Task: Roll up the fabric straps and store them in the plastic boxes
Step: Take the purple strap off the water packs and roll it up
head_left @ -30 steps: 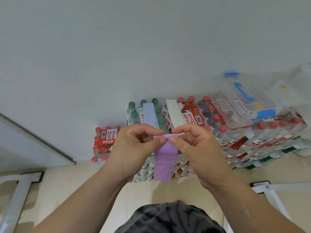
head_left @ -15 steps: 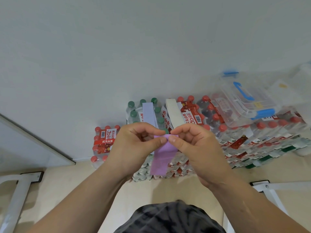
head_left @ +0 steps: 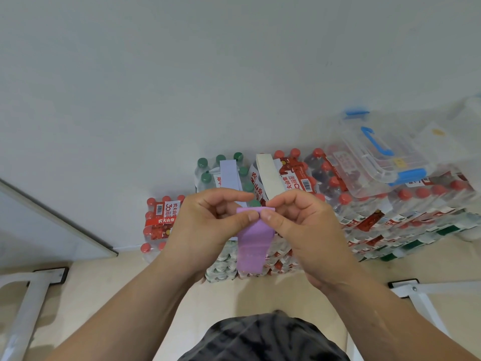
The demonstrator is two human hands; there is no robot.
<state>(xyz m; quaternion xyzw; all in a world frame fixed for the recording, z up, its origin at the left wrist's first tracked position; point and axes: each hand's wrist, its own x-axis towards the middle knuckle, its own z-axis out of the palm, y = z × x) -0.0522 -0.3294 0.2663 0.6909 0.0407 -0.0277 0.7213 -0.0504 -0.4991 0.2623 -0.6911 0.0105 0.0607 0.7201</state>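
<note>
A purple fabric strap (head_left: 253, 246) hangs in front of me, its top end folded over. My left hand (head_left: 208, 225) and my right hand (head_left: 299, 225) both pinch that top end between thumb and fingers, thumbs nearly touching. A pale lilac strap (head_left: 229, 175) and a cream strap (head_left: 268, 178) lie draped over the water-bottle packs behind my hands. A clear plastic box (head_left: 374, 162) with blue handle and latches sits closed on the packs at the right.
Shrink-wrapped packs of water bottles (head_left: 364, 220) with red and green caps are stacked against the white wall. White metal frame legs (head_left: 28, 303) stand on the beige floor at left and a white frame leg (head_left: 421, 295) at right.
The hanging tail of the purple strap has got a little shorter as the top end was turned over. Both hands stay in nearly the same place.
</note>
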